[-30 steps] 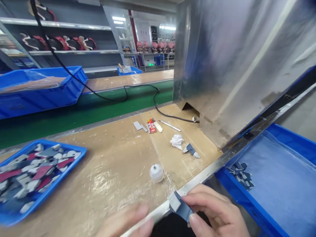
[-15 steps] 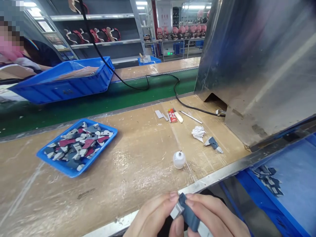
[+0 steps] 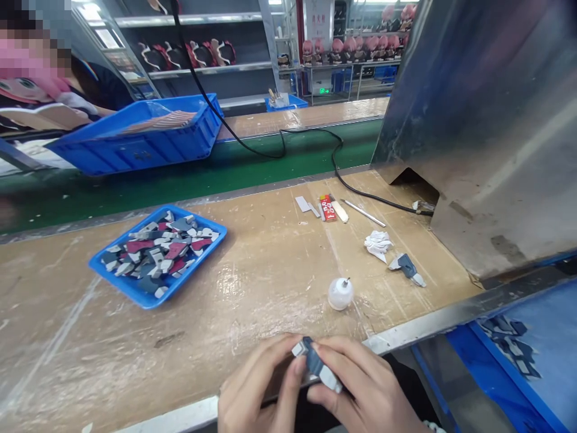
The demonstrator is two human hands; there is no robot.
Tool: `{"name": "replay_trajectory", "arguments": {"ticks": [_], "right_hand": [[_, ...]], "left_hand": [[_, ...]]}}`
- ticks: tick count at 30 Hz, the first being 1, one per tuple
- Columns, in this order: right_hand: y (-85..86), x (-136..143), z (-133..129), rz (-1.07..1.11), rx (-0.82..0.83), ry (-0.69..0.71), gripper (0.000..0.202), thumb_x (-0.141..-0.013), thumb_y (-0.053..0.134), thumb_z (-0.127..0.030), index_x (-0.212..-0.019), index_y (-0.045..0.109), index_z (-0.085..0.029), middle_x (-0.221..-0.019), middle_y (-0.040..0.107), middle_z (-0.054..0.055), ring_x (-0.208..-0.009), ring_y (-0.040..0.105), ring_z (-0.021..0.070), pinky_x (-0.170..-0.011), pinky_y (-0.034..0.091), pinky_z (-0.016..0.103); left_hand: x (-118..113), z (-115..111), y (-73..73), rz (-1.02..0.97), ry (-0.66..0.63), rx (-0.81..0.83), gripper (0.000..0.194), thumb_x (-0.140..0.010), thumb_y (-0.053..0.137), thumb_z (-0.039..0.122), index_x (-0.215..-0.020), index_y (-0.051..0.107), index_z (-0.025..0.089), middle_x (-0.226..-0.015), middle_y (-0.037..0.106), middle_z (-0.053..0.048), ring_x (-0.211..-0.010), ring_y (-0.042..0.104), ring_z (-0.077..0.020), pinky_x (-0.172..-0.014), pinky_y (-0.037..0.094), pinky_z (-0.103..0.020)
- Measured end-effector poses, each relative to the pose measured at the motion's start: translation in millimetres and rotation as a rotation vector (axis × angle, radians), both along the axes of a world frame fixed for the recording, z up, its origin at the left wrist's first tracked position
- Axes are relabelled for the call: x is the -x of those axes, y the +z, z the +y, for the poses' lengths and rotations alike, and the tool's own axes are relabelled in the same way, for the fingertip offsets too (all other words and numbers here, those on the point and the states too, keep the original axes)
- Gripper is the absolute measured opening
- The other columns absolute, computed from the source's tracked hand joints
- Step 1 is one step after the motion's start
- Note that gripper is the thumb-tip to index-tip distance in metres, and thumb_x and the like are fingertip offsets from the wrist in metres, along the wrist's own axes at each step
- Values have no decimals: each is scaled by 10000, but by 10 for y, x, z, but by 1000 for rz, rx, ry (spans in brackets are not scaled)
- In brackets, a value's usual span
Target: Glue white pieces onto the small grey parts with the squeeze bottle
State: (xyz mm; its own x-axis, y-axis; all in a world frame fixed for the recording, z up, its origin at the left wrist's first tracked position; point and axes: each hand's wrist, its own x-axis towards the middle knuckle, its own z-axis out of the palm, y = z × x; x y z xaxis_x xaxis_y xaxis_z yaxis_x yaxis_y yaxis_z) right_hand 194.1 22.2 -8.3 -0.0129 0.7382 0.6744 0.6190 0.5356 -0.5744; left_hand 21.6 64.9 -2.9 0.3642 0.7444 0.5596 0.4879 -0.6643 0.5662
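A small blue-grey piece with white ends [image 3: 314, 361] is pinched between both hands at the table's front edge. My left hand [image 3: 261, 385] grips its upper white end with thumb and fingers. On the other side, my right hand [image 3: 360, 379] has its fingers on the blue-grey middle and lower white end. Just beyond the hands stands a round, translucent bottle with a thin metal tip [image 3: 341, 293]. A similar blue-grey and white piece [image 3: 408, 268] lies on the table to the right, beside crumpled white paper [image 3: 378, 245].
A blue tray [image 3: 97, 264] of grey, white and maroon pieces sits left. Farther back are a red packet [image 3: 327, 208], a white stick [image 3: 364, 213] and a black cable [image 3: 356, 190]. A metal panel [image 3: 478, 132] borders the right. Across the green strip, a person is near a blue crate [image 3: 144, 150].
Both hands have shifted slightly left and up with the piece, which is tilted a little differently. The surroundings have slid right in the view.
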Motion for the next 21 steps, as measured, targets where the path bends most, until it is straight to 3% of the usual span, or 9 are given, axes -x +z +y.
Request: {"name": "replay_trajectory", "arguments": {"ticks": [3,6,8,11,16,21], "right_hand": [[-38,-198,30,-4,55,-43,496,-936,557,-639,-997,680,-162,-854,745,63,-748,751,163,-677,620,197],[-88,-423,46,28,215,-233,394,-923,645,-570,-1059,643,-200,-922,697,55,-743,700,166,-640,608,230],[-105,-499,109,22,316,-310,457,-902,684,-535,-1207,594,-206,-1073,674,85,-874,694,207,-753,623,311],[-109,-478,276,17,445,-242,529,-895,694,-479,-1326,522,-226,-1252,643,110,-1134,653,275,-941,582,433],[-169,-399,453,92,619,-139,343,-952,589,-343,-1277,542,-244,-1223,688,99,-1168,656,295,-976,542,502],[-191,-375,337,458,739,-142,482,-880,716,-425,-1235,432,-263,-1222,726,88,-1137,696,237,-936,567,353]], "left_hand": [[201,160,-66,125,-50,15,192,-974,574,124,-1137,646,194,-1042,739,-55,-973,729,-150,-857,604,-212],[302,203,-80,171,-104,35,226,-988,541,119,-1177,634,201,-1095,741,-72,-1037,728,-164,-889,610,-227],[306,176,-61,184,-131,62,234,-983,568,153,-1206,624,194,-1129,741,-89,-1063,730,-181,-899,619,-242],[262,120,-10,179,-98,115,270,-943,667,262,-1199,618,190,-1122,751,-90,-1029,748,-193,-879,632,-237],[229,110,31,179,-18,86,265,-967,601,169,-1223,664,197,-1123,731,-95,-1022,741,-193,-864,638,-255],[238,117,-133,202,166,-86,246,-969,609,147,-1213,639,146,-1010,770,-65,-866,767,-150,-822,626,-195]]}}
